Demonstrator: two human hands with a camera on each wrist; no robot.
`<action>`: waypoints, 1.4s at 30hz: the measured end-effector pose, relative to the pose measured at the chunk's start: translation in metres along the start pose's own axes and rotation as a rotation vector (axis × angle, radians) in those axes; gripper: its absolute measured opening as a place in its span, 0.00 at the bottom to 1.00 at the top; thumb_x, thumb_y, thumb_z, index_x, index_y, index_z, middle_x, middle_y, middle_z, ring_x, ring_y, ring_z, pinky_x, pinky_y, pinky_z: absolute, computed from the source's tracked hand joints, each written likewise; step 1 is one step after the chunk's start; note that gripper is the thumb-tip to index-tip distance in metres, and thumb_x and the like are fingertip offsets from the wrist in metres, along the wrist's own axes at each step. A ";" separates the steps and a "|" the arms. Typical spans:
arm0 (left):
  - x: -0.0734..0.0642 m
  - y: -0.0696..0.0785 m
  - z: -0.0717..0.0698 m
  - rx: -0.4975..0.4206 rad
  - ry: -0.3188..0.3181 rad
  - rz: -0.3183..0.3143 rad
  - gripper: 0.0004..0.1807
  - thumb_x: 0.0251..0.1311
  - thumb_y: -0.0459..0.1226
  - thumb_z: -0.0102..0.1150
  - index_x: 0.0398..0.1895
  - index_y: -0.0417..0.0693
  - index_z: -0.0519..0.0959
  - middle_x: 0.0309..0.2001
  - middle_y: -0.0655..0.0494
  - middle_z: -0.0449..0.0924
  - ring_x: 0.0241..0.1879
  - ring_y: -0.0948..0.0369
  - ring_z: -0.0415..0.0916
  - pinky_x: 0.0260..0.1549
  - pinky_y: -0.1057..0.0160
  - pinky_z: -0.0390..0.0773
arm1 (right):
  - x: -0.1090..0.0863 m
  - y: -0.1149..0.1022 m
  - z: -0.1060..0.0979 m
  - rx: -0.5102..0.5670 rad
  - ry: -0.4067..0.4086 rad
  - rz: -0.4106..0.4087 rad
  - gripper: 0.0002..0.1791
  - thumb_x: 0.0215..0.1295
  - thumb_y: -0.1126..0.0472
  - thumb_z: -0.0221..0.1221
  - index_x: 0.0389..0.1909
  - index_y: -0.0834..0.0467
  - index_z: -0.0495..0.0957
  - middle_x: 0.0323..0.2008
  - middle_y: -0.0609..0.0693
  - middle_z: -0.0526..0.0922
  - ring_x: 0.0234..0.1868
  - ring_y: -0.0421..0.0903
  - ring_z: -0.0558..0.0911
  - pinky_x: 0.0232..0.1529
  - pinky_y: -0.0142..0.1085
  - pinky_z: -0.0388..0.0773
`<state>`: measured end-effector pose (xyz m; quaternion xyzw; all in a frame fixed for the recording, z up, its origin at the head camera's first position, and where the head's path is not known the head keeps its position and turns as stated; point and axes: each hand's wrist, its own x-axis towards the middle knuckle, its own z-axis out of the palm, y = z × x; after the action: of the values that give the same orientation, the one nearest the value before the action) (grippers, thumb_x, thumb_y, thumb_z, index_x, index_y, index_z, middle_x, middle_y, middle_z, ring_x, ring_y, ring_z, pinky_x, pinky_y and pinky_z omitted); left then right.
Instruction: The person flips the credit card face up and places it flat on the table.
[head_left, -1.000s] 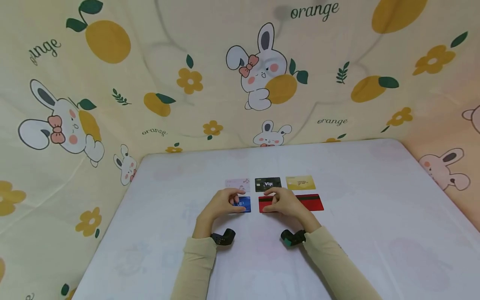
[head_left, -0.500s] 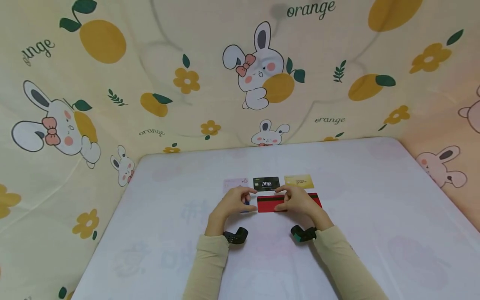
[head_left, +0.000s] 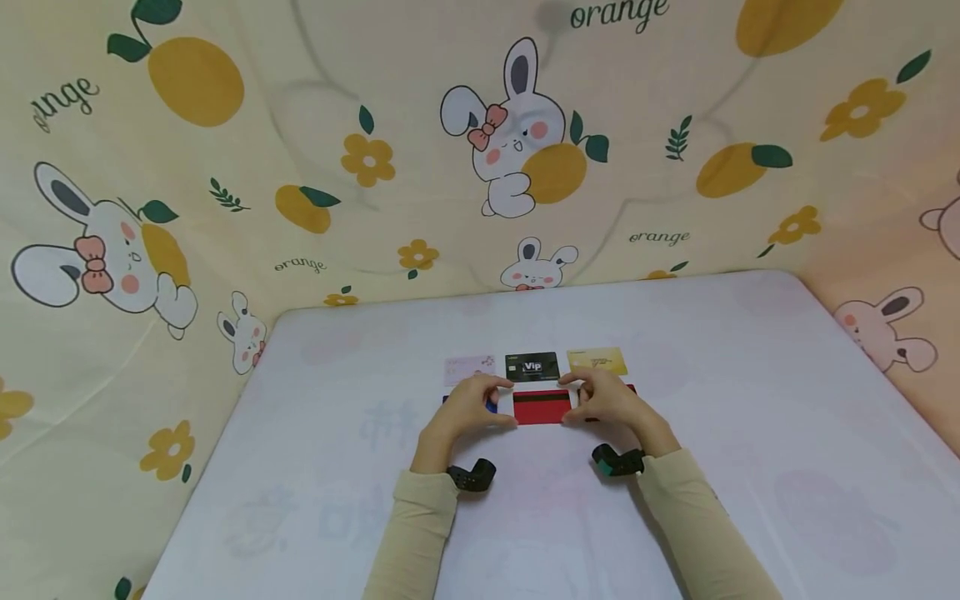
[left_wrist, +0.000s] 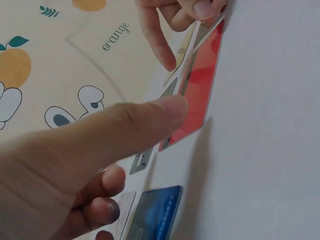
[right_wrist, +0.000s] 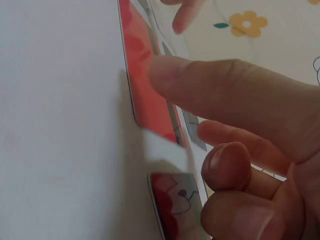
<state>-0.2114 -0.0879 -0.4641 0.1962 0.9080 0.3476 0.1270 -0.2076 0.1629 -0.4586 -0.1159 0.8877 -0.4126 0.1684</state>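
Six-card layout aside, the middle card in the near row is red with a dark stripe, the red card (head_left: 542, 408). My left hand (head_left: 472, 402) is at its left end, thumb and index finger spread near the card's corners, other fingers curled. At the right end, my right hand (head_left: 611, 400) has a similar pose. Both thumbs overlap the card in the wrist views; whether they touch it, I cannot tell. A blue card (left_wrist: 155, 212) lies beside my left hand, mostly hidden in the head view. Under my right hand is another red card (right_wrist: 172, 200), partly covered.
Behind, a pink card (head_left: 468, 367), a black Vip card (head_left: 532, 367) and a gold card (head_left: 600, 358) lie in a row on the white table (head_left: 337, 467). A printed cloth wall (head_left: 420, 200) stands behind the table.
My left hand has moved right from the blue card to the middle red card's left end. My right hand has slid right along that card to its other end.
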 end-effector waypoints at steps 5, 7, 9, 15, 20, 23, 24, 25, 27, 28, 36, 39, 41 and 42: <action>-0.001 0.003 0.001 0.019 -0.005 -0.007 0.30 0.45 0.42 0.76 0.54 0.47 0.80 0.28 0.54 0.70 0.32 0.65 0.64 0.35 0.68 0.65 | -0.001 0.002 -0.002 -0.015 -0.033 0.008 0.32 0.48 0.62 0.73 0.56 0.64 0.75 0.15 0.45 0.69 0.19 0.40 0.69 0.24 0.30 0.64; -0.002 0.004 0.002 0.027 -0.004 -0.004 0.30 0.44 0.42 0.76 0.54 0.47 0.80 0.28 0.53 0.70 0.32 0.65 0.63 0.36 0.68 0.65 | -0.001 0.002 -0.002 -0.026 -0.037 0.005 0.32 0.48 0.62 0.73 0.56 0.63 0.75 0.16 0.45 0.69 0.20 0.40 0.69 0.24 0.30 0.63; -0.002 0.004 0.002 0.032 -0.004 0.000 0.30 0.44 0.42 0.75 0.54 0.47 0.80 0.29 0.53 0.70 0.31 0.65 0.63 0.36 0.67 0.65 | -0.001 0.003 -0.002 -0.034 -0.029 0.011 0.32 0.47 0.62 0.73 0.56 0.63 0.76 0.16 0.45 0.69 0.19 0.41 0.69 0.23 0.30 0.63; -0.003 0.003 0.004 0.041 -0.009 -0.011 0.28 0.45 0.42 0.75 0.53 0.47 0.80 0.29 0.55 0.67 0.35 0.64 0.64 0.39 0.65 0.65 | -0.001 0.004 -0.001 -0.039 -0.021 0.027 0.32 0.46 0.62 0.73 0.55 0.63 0.76 0.15 0.45 0.69 0.19 0.41 0.69 0.24 0.30 0.63; -0.004 0.004 0.004 0.057 -0.006 -0.015 0.27 0.46 0.42 0.74 0.52 0.46 0.80 0.30 0.55 0.67 0.37 0.63 0.64 0.40 0.64 0.65 | -0.001 0.005 0.000 -0.030 -0.016 0.026 0.30 0.46 0.63 0.73 0.54 0.63 0.77 0.15 0.45 0.69 0.19 0.40 0.69 0.24 0.30 0.64; -0.004 0.005 0.004 0.052 -0.003 -0.011 0.27 0.46 0.41 0.74 0.52 0.45 0.80 0.31 0.54 0.68 0.38 0.62 0.65 0.40 0.64 0.65 | 0.000 0.005 0.000 -0.025 -0.006 0.027 0.29 0.47 0.63 0.73 0.52 0.63 0.77 0.15 0.45 0.69 0.19 0.40 0.69 0.24 0.30 0.63; -0.003 0.005 0.004 0.049 -0.001 -0.010 0.27 0.46 0.41 0.74 0.51 0.45 0.80 0.31 0.54 0.68 0.38 0.62 0.65 0.40 0.64 0.65 | 0.000 0.006 0.001 -0.026 -0.006 0.020 0.28 0.47 0.63 0.73 0.51 0.63 0.77 0.15 0.45 0.69 0.19 0.40 0.69 0.23 0.30 0.63; -0.003 0.005 0.004 0.047 0.000 -0.010 0.27 0.46 0.41 0.74 0.51 0.45 0.80 0.31 0.54 0.68 0.38 0.62 0.65 0.40 0.64 0.65 | 0.001 0.006 0.001 -0.022 -0.007 0.016 0.28 0.47 0.64 0.72 0.51 0.63 0.77 0.15 0.45 0.68 0.19 0.40 0.68 0.23 0.30 0.63; -0.003 0.005 0.004 0.048 0.002 -0.006 0.27 0.46 0.41 0.74 0.51 0.45 0.80 0.31 0.54 0.68 0.38 0.63 0.65 0.41 0.64 0.65 | 0.001 0.006 0.001 -0.012 -0.010 0.012 0.27 0.47 0.64 0.72 0.50 0.63 0.76 0.15 0.45 0.68 0.19 0.40 0.68 0.23 0.30 0.62; -0.003 0.005 0.004 0.049 0.004 -0.004 0.27 0.46 0.41 0.74 0.52 0.45 0.80 0.31 0.54 0.68 0.38 0.63 0.65 0.41 0.64 0.65 | 0.001 0.007 0.002 -0.009 -0.013 0.006 0.27 0.47 0.65 0.72 0.50 0.64 0.76 0.15 0.45 0.68 0.19 0.40 0.68 0.23 0.30 0.62; -0.002 0.006 0.003 0.038 -0.006 0.014 0.29 0.46 0.40 0.74 0.54 0.43 0.78 0.32 0.53 0.69 0.39 0.62 0.66 0.42 0.64 0.65 | 0.003 0.009 0.003 0.036 -0.033 0.008 0.26 0.46 0.68 0.71 0.47 0.64 0.72 0.14 0.44 0.66 0.18 0.39 0.67 0.22 0.29 0.61; -0.002 0.005 0.003 0.023 -0.008 0.035 0.29 0.45 0.39 0.74 0.53 0.42 0.78 0.32 0.51 0.71 0.39 0.61 0.66 0.43 0.64 0.66 | 0.004 0.011 0.003 0.062 -0.048 0.005 0.27 0.46 0.69 0.70 0.47 0.64 0.70 0.14 0.44 0.66 0.18 0.39 0.67 0.22 0.29 0.62; -0.001 0.005 0.003 0.010 -0.010 0.042 0.29 0.44 0.38 0.74 0.53 0.41 0.78 0.33 0.51 0.72 0.39 0.61 0.67 0.44 0.64 0.67 | 0.004 0.012 0.003 0.078 -0.055 -0.004 0.27 0.46 0.70 0.70 0.48 0.64 0.70 0.14 0.44 0.66 0.19 0.39 0.67 0.22 0.28 0.62; -0.001 0.005 0.003 0.002 -0.011 0.039 0.29 0.44 0.38 0.75 0.53 0.41 0.78 0.34 0.50 0.72 0.39 0.61 0.67 0.44 0.64 0.67 | 0.004 0.013 0.003 0.081 -0.058 -0.010 0.27 0.46 0.70 0.70 0.48 0.64 0.70 0.14 0.44 0.66 0.19 0.39 0.67 0.22 0.28 0.62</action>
<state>-0.2081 -0.0832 -0.4630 0.2157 0.9037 0.3482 0.1249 -0.2108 0.1673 -0.4710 -0.1251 0.8644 -0.4456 0.1965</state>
